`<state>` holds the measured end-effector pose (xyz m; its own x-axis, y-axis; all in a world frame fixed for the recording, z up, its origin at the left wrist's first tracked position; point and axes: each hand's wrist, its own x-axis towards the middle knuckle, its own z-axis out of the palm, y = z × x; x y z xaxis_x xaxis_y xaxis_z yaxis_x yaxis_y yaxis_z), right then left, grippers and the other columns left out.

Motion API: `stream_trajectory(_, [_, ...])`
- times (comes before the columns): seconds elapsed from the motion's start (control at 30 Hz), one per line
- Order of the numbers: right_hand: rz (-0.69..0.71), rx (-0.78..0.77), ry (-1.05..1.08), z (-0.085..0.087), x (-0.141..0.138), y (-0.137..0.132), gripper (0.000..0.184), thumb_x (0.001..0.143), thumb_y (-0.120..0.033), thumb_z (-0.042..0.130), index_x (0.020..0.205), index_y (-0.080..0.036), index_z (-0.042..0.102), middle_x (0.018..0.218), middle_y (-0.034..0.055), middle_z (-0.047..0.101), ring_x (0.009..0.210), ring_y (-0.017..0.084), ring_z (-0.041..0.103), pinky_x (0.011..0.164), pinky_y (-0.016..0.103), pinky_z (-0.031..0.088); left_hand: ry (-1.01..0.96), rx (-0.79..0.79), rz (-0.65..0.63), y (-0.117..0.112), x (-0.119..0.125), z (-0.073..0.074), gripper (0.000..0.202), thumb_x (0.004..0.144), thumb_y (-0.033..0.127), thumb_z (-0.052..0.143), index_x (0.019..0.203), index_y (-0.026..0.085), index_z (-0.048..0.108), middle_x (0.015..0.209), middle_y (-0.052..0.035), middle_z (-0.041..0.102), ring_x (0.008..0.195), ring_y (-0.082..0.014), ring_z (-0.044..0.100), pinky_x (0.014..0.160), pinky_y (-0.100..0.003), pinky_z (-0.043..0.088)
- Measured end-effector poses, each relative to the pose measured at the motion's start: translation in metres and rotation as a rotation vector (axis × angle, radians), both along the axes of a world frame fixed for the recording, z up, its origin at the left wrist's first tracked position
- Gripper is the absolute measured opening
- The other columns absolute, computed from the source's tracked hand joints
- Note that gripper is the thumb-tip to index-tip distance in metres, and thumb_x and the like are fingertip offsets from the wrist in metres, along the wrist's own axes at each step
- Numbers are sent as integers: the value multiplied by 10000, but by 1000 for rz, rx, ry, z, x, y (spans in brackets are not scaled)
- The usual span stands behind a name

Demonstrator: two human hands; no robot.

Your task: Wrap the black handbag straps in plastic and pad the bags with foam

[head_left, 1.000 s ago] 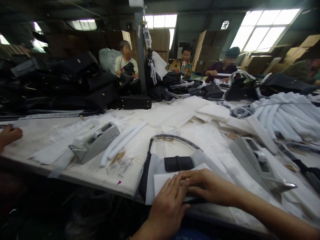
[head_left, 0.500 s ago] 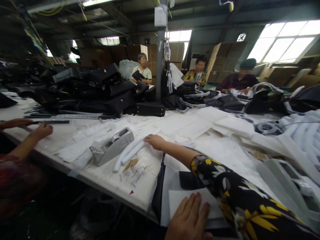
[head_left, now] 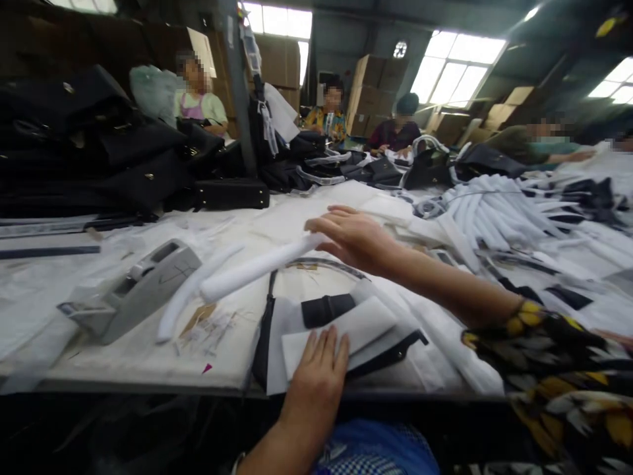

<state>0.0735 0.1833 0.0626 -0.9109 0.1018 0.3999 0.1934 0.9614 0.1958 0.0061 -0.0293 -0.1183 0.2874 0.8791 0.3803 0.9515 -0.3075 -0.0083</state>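
Note:
My right hand (head_left: 353, 239), at the end of a floral sleeve, grips one end of a white foam tube (head_left: 262, 267). That tube slants down to the left above the table. Another curved white foam tube (head_left: 174, 305) lies beside it on the tabletop. My left hand (head_left: 321, 369) rests flat, fingers extended, on a folded white foam sheet (head_left: 368, 324). Beneath the sheet is a black bag (head_left: 261, 349) with pale lining paper, a thin strap curving behind it. A short black piece (head_left: 327, 309) shows above the sheet.
A grey tape dispenser (head_left: 143, 287) stands at the left, near loose tags with strings (head_left: 210, 330). Black bags (head_left: 143, 152) are piled behind it. A bundle of white foam tubes (head_left: 499, 211) lies at the right. Several people sit across the table (head_left: 222, 373).
My right hand has lifted one foam tube from the pair and drawn it rightward. The view has turned right; my left hand stays on the foam sheet.

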Motion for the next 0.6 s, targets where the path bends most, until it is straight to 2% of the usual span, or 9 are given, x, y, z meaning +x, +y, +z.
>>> stream_trajectory(0.07, [-74, 20, -4, 8, 61, -30, 186, 1006, -282, 502, 1147, -213, 602, 1046, 38, 688, 983, 209, 645, 1040, 443, 432, -1, -33, -30, 5, -4, 10, 516, 876, 13, 466, 1388, 51, 510, 1391, -246, 560, 1234, -297, 607, 1039, -445, 501])
stream_trajectory(0.13, [-152, 8, 10, 1, 113, -67, 179, 1001, -230, 498, 1136, -215, 615, 1054, 50, 695, 991, 208, 632, 1011, 409, 454, -35, -104, -62, 11, -11, 20, 471, 910, 78, 447, 1372, 38, 521, 1370, -221, 591, 1180, -270, 645, 972, -395, 540])
stream_trajectory(0.2, [-226, -18, 29, -18, 151, -105, 176, 985, -189, 520, 1120, -207, 632, 1074, 64, 705, 1003, 219, 620, 924, 374, 487, -68, -167, -96, 16, -18, 30, 429, 932, 168, 464, 1340, 65, 551, 1353, -176, 618, 1147, -241, 663, 904, -354, 567])
stream_trajectory(0.27, [-272, -49, 41, -47, 174, -138, 190, 980, -183, 528, 1122, -206, 651, 1099, 65, 718, 962, 221, 624, 854, 367, 496, -77, -194, -128, 20, -23, 38, 468, 903, 197, 560, 1356, 81, 540, 1343, -152, 632, 1129, -233, 675, 916, -341, 559])
stream_trajectory(0.33, [-296, -78, 62, -79, 183, -163, 204, 979, -173, 524, 1122, -195, 667, 1111, 68, 729, 880, 214, 635, 789, 364, 500, -89, -227, -135, 22, -26, 45, 518, 857, 153, 648, 1362, 114, 538, 1339, -152, 635, 1121, -242, 681, 914, -346, 567])
stream_trajectory(0.43, [-331, -128, 171, -121, 174, -184, 193, 975, -153, 521, 1074, -178, 685, 1068, 66, 748, 785, 192, 651, 716, 335, 502, -118, -313, -119, 23, -25, 54, 516, 884, 169, 646, 1381, 140, 513, 1322, -148, 647, 1111, -247, 687, 917, -352, 569])
stream_trajectory(0.6, [-396, -178, 426, -169, 127, -183, 204, 990, -169, 500, 1024, -193, 700, 992, 52, 767, 804, 172, 710, 667, 284, 513, -96, -369, -122, 21, -25, 64, 555, 939, 373, 593, 1420, 127, 466, 1341, -154, 633, 1167, -274, 655, 957, -392, 546])
